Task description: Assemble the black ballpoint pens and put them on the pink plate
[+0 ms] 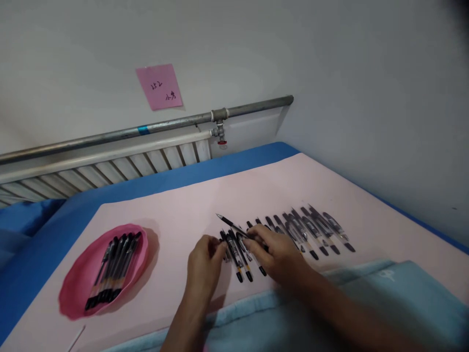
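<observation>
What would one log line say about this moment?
left hand: at row of pens | right hand: holds pen | pink tray: black pens inside

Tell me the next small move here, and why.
Probably lower the lifted pen flat at the left end of the row of pens. The right hand holds it tilted, tip pointing up and left above the row, and the left hand rests its fingertips at those end pens.

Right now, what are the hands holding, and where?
Right hand pinches a black pen by its rear end; left hand touches the pen row, grip unclear.
</observation>
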The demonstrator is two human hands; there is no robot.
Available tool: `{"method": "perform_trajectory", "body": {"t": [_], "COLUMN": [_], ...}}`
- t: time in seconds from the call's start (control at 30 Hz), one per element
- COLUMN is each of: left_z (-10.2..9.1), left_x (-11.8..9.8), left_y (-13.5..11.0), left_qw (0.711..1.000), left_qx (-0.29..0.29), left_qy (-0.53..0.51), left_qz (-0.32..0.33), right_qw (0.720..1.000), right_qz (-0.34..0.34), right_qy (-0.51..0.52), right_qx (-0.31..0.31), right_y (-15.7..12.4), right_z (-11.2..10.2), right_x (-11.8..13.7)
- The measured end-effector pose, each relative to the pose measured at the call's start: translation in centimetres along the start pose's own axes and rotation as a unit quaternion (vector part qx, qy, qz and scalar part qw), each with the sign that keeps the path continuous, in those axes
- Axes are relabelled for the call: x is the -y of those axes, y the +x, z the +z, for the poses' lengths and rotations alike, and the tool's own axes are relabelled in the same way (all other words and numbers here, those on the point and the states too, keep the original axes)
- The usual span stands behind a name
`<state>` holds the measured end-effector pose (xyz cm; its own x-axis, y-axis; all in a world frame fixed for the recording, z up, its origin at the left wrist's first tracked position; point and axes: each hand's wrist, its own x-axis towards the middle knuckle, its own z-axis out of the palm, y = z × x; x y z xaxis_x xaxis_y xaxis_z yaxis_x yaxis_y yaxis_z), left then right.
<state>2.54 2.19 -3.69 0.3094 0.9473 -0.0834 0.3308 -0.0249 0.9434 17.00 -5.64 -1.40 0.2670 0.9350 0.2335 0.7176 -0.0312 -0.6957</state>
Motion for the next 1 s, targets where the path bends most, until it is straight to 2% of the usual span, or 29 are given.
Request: {"method": "perform_trajectory", "body": {"t": [0.07, 0.17, 0.3, 0.37, 0.43, 0.5, 0.53, 0.6, 0.67, 0.83, 1.0], "left_z": [0.3, 0.1, -0.9, -1.5, -2.2, -3.0, -3.4, -4.1, -4.5, -4.5, -4.2], "left_x": [0.5, 0.8, 0.7, 0.5, 0.2, -0.2, -0.4, -0.7, -0.7, -0.4, -0.8], "left_y": [0.1, 0.1, 0.0, 0.1, 0.4, 0.9, 1.2, 1.8, 2.1, 2.1, 1.7], "left_qw": [0.996, 0.988, 0.980, 0.981, 0.991, 0.993, 0.982, 0.944, 0.909, 0.878, 0.881], "left_qx": [-0.014, -0.012, -0.021, -0.032, -0.028, -0.017, -0.015, -0.028, -0.043, -0.029, -0.015], "left_qy": [0.087, 0.153, 0.199, 0.189, 0.118, -0.033, -0.124, -0.281, -0.371, -0.438, -0.439], "left_qz": [0.010, -0.001, -0.002, -0.012, -0.056, -0.114, -0.139, -0.171, -0.186, -0.192, -0.173], "right_qw": [1.000, 1.000, 1.000, 1.000, 1.000, 0.999, 0.999, 0.996, 0.994, 0.993, 0.995], "right_qz": [-0.002, -0.012, -0.026, -0.029, -0.030, -0.035, -0.039, -0.047, -0.054, -0.056, -0.051], "right_qy": [0.005, 0.006, -0.008, -0.008, -0.004, 0.011, 0.022, 0.044, 0.053, 0.036, 0.030], "right_qx": [-0.006, -0.007, -0.007, -0.007, -0.005, 0.008, 0.022, 0.055, 0.078, 0.095, 0.081], "right_y": [0.0, -0.1, -0.1, -0.1, -0.3, -0.6, -0.7, -1.1, -1.3, -1.2, -1.2], "right_z": [-0.1, -0.1, -0.1, 0.0, 0.1, 0.3, 0.4, 0.6, 0.9, 1.2, 1.2], "right_x": [0.0, 0.0, 0.1, 0.1, 0.3, 0.5, 0.7, 0.9, 0.9, 0.7, 0.7]}}
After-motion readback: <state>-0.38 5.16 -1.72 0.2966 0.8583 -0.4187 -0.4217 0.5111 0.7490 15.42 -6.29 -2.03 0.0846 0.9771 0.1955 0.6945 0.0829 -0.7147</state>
